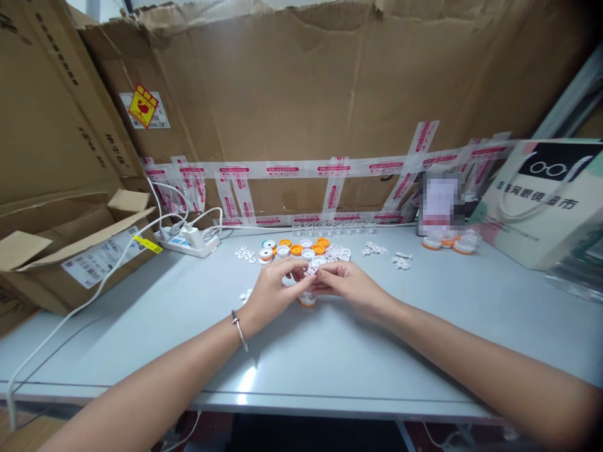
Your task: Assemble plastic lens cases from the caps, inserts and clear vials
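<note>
Both hands meet over the middle of the table. Between their fingertips is a small white openwork plastic part point(311, 268). My left hand point(277, 285), with a bracelet point(240, 330) at its wrist, pinches the part from the left. From the other side, my right hand point(346, 284) closes thumb and fingers on it. Just beneath the hands sits an orange-and-white round piece point(308, 301), partly hidden by them. Behind the hands stand several white and orange round caps point(296, 250). A heap of white openwork parts point(338, 253) lies beside those caps.
Small white pieces point(245, 253) lie left of the caps; more openwork parts point(374, 248) lie to the right. Clear round containers point(333, 228) line the back. A power strip point(191, 242) and an open carton point(80, 245) are left; a paper bag point(532, 207) stands right.
</note>
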`<state>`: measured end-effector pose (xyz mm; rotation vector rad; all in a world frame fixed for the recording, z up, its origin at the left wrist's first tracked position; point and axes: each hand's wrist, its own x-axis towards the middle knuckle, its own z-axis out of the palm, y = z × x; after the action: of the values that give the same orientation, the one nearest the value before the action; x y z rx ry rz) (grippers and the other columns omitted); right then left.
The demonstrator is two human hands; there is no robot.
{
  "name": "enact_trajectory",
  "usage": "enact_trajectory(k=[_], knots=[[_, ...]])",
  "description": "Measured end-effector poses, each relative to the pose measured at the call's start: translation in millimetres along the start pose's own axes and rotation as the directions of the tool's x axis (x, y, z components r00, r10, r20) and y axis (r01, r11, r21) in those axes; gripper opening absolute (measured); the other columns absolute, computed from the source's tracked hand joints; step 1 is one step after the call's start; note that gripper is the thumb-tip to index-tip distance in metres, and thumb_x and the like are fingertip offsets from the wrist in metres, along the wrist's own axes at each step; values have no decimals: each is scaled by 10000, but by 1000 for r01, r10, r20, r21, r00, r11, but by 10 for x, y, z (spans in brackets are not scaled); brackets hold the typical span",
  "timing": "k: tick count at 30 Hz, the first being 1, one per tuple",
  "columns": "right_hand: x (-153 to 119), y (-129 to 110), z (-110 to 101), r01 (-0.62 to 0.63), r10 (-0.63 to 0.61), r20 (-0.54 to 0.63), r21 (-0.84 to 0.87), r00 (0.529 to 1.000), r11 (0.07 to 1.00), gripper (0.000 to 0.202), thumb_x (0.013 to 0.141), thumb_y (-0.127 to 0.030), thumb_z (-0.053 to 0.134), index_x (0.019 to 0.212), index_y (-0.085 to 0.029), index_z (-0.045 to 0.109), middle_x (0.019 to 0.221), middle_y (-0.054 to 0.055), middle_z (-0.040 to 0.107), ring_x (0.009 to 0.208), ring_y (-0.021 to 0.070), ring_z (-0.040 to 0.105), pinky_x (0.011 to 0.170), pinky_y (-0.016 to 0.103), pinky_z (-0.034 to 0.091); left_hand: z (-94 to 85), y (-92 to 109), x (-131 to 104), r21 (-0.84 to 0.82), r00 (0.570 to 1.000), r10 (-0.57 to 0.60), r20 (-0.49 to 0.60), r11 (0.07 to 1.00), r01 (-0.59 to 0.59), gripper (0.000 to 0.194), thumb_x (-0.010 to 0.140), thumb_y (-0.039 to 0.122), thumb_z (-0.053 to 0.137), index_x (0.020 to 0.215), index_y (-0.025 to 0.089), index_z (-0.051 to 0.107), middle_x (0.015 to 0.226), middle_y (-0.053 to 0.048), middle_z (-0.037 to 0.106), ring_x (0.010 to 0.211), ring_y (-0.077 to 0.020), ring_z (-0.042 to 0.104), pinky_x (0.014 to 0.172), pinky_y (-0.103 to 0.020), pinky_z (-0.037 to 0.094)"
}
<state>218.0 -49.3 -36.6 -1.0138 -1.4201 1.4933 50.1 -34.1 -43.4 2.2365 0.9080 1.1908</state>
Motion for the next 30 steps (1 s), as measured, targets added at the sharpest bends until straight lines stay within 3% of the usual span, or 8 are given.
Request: enact_trajectory(k=[7,11,14,19,30], knots=[[-49,-37,39,-91,86,46,122,995,988,283,723,-381,659,818,-116,694,805,76,710,736,135,664,863,334,487,9,-80,54,-253,976,-212,50,943,218,243,726,337,644,874,144,650,643,6,572,606,-98,500,596,-219,403],[-48,-19,35,-134,118,93,185,989,974,218,764,-299,629,874,-117,676,902,97,707,824,148,665,884,332,485,2,-101,79,-292,958,-271,94,912,287,271,716,342,647,881,127,656,632,4,567,590,-98,492,574,-220,398],[-45,-12,40,-184,158,123,245,980,952,159,781,-210,595,893,-118,660,925,102,705,854,152,666,899,319,486,2,-115,84,-206,966,-237,101,945,253,242,739,319,623,894,138,664,626,4,578,587,-99,485,576,-221,396],[-36,-26,43,-236,222,79,346,972,908,150,821,-177,514,865,-106,639,875,122,713,842,165,678,904,336,494,5,-107,77,-54,990,-122,66,991,126,190,774,270,581,904,165,671,647,-4,598,612,-111,495,598,-229,400],[7,-31,-16,-270,251,100,425,963,864,177,861,-217,527,929,-91,631,908,123,707,858,157,678,865,288,518,-26,-116,67,18,999,-31,13,999,31,180,800,269,577,930,174,656,706,-13,565,693,-132,512,695,-260,415]])
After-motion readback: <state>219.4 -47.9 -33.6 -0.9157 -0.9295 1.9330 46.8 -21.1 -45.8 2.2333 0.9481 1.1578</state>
